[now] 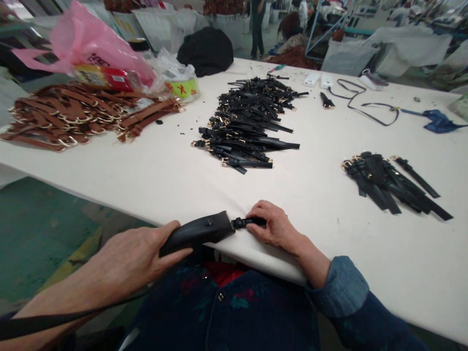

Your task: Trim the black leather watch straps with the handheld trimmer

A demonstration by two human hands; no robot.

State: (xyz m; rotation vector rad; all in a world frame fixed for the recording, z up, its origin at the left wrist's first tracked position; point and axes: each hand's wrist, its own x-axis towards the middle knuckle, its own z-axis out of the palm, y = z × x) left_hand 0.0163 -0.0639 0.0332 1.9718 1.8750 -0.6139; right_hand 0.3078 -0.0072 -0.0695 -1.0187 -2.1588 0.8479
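My left hand [146, 251] is wrapped round a black handheld tool [199, 230] with a cord-like black band trailing along the forearm. The tool's wide front end meets a short black strap [239, 223] at the table's front edge. Pinched on that strap, my right hand [268, 224] hides its far end. Beyond the hands, a large pile of black straps with gold buckles [252, 117] lies mid-table. A smaller pile of black straps [387, 183] is at the right, with one strap [417, 175] beside it.
Brown buckled straps [73, 112] lie at the left, by a pink plastic bag [91, 44]. A black rounded item [206, 50] stands at the back edge. White power strips [318, 79] and a cable lie at the back right. A person [257, 27] stands beyond.
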